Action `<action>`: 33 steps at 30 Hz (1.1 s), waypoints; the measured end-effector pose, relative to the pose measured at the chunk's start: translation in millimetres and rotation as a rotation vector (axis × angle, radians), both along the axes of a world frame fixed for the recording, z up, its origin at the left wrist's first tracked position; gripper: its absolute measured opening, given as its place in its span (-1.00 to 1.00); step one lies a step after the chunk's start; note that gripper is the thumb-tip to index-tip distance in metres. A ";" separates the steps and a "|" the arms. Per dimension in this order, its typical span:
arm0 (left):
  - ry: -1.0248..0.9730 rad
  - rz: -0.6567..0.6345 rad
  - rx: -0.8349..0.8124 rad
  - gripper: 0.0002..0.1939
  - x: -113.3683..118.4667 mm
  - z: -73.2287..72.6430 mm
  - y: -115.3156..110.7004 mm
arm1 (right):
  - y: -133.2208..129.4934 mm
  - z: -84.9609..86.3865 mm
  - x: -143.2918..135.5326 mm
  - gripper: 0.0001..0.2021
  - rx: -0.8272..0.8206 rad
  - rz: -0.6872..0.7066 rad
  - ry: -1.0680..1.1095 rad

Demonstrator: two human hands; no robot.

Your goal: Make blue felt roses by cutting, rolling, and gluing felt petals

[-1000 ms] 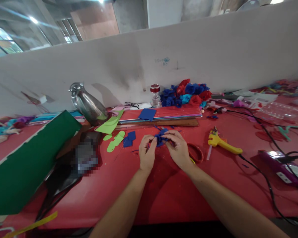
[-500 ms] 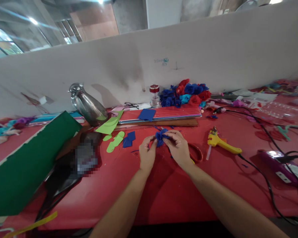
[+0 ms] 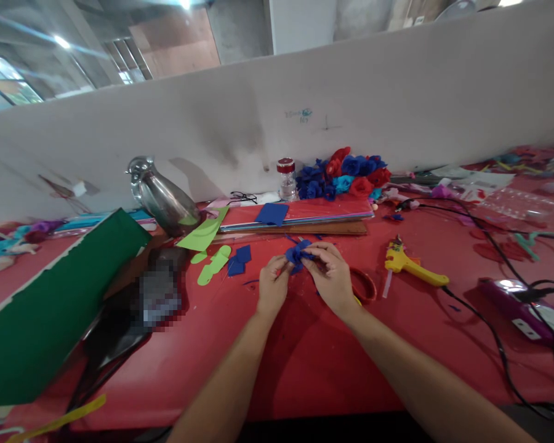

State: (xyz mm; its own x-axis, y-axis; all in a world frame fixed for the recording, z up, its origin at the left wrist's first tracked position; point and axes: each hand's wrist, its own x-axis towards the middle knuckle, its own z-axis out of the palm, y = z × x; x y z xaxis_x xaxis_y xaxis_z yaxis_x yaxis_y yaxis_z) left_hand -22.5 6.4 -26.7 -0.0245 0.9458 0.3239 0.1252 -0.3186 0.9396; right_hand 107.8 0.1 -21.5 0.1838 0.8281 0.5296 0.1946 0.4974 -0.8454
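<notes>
Red tabletop (image 3: 323, 375) beneath a blue flower (image 3: 297, 253) between both hands (image 3: 273, 286), in their fingertip pinch.

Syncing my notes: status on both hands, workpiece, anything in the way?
Left hand, right hand: both pinching ruffled blue paper-like flower. Flower: between the hands, partly covered. Red loop-shaped plastic handle close beside right hand; nothing visibly blocking.

Your red tabletop (image 3: 321, 378) bears blue paper pieces (image 3: 242, 254) and lime-green cutouts (image 3: 219, 261) left of your left hand (image 3: 273, 284), a red scissors handle (image 3: 372, 284) just beside your right hand (image 3: 332, 277), a yellow hot-glue gun (image 3: 412, 266) farther right, and stacked coloured sheets (image 3: 327, 210) beyond both.
</notes>
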 end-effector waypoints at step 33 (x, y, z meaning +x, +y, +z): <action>-0.473 -0.049 -0.095 -0.69 7.2 -5.2 -1.0 | -5.9 2.8 -8.8 -0.94 -0.045 0.190 -0.042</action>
